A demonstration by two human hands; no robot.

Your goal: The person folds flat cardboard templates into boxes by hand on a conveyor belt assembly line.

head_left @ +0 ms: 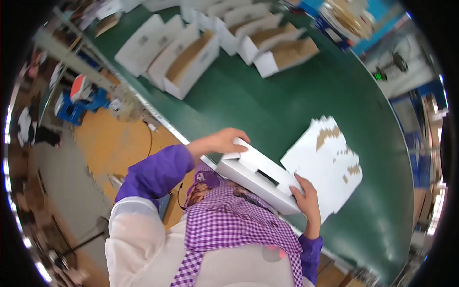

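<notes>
A long white cardboard box [260,179] lies at the near edge of the green table, close against my checked apron. Along its upper side runs a dark slot. My left hand [224,142] grips the left end, with the thumb on top and the fingers bent over the far edge. At the opposite end my right hand [306,197] holds the box, its thumb and index finger on the right corner. The undersides of the box and some fingertips are hidden. Right beside my right hand lies a stack of flat white cardboard blanks [325,162] with brown patches.
Several open white boxes with brown insides [191,62] stand in rows along the far side of the green table [239,105]. Beyond the table's left edge are a blue stool [71,107] and a cable on the floor. Packed materials [344,21] sit at the far right.
</notes>
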